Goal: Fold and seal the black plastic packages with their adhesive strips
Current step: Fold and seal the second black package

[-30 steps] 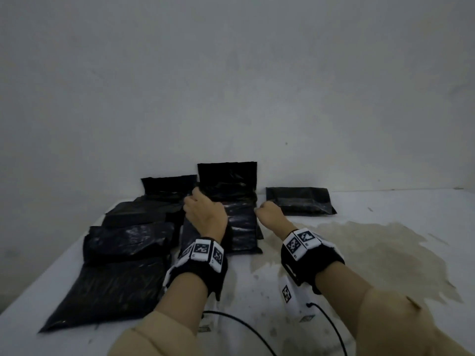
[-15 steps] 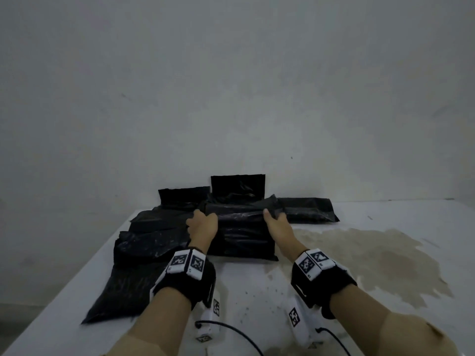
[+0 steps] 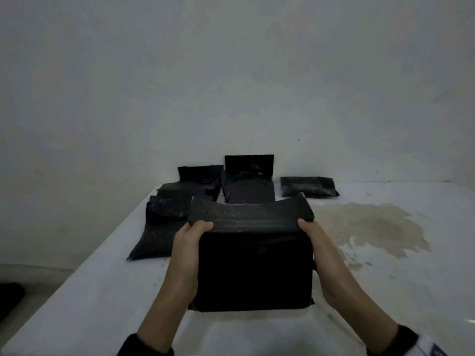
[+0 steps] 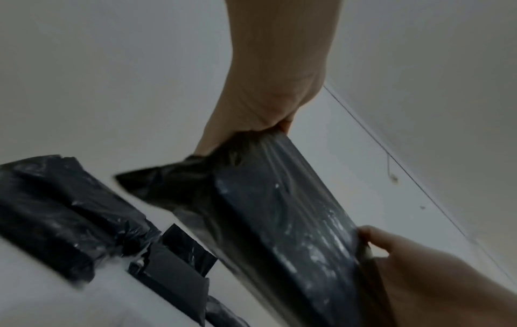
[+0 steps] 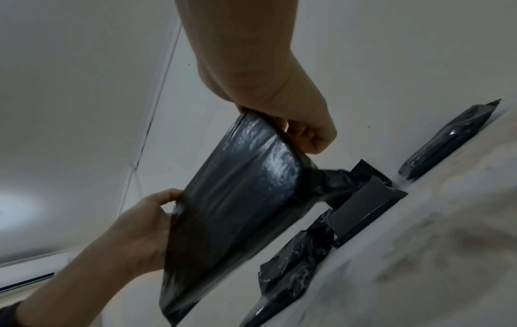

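Package [image 3: 253,268] underside hidden; fingers too

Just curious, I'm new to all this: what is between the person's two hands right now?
A black package, lifted off the white table. The left hand and right hand grip its opposite sides, thumbs on its folded top. The head view shows it best.

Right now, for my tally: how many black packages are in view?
6 packages: one in left hand and right hand, one behind it, one far right, three overlapping at left; more may hide.
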{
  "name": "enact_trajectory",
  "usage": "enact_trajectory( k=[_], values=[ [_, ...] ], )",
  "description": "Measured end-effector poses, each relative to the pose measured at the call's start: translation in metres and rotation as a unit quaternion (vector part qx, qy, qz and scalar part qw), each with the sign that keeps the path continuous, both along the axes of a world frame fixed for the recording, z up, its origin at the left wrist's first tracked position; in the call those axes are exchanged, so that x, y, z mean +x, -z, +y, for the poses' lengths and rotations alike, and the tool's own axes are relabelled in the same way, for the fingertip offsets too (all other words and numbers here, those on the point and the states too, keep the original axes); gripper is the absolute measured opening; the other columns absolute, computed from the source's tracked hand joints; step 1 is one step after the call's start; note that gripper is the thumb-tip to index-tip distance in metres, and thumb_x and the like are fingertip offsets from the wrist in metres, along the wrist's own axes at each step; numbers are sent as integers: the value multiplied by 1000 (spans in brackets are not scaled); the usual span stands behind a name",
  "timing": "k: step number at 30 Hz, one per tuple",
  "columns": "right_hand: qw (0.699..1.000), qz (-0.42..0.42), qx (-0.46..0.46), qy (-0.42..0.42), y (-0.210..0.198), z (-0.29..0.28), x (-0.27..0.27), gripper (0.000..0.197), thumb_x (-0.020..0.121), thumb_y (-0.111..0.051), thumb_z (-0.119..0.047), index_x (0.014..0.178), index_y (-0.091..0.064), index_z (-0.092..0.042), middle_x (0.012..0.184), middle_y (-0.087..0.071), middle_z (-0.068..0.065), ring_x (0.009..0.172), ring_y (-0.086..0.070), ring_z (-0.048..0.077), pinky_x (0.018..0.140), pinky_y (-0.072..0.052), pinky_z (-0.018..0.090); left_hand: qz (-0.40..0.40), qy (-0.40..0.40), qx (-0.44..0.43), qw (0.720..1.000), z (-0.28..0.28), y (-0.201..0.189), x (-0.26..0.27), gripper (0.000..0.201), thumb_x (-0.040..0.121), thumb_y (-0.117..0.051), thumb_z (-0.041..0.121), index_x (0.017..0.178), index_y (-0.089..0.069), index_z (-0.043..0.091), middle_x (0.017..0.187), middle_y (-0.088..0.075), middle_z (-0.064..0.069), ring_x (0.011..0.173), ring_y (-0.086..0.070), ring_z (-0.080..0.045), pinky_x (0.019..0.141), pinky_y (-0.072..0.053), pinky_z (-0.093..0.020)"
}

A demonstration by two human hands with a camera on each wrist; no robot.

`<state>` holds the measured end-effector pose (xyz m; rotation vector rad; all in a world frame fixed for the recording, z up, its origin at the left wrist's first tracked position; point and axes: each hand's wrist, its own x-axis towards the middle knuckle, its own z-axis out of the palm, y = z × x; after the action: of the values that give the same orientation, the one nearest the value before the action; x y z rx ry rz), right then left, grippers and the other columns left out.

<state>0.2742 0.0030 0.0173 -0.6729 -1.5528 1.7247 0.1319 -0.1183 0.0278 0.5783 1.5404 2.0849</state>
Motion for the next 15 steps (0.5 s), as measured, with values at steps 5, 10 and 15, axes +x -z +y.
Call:
enact_trajectory(
  k=[5,10,15],
  values=[
    [999,-28,34,-17,22,-15,14,19,95,-43,-16,99,-57,-28,90,-64,-12,75,-62,-3,60,-47,13,41,-19,-21,999,-24,17,3,11,84,-50,0,74,-55,3,67,-58,-7,63,-58,-20,58,-46,-27],
    [998,3,63,19,20,-8,11,8,92,-52,-12,95,-60,-13,78,-69,-3,76,-64,10,65,-49,21,58,-50,30,997,-23,22,-1,12,87,-57,5,86,-67,13,85,-71,-3,81,-68,-17,70,-50,-25],
    [992,96,55,61,17,-3,-1,5,87,-59,-7,89,-64,-5,80,-70,6,70,-68,10,60,-50,14,83,-65,62,993,-18,25,-5,11,86,-57,19,90,-66,16,87,-73,1,86,-68,-13,77,-52,-24]
  ],
)
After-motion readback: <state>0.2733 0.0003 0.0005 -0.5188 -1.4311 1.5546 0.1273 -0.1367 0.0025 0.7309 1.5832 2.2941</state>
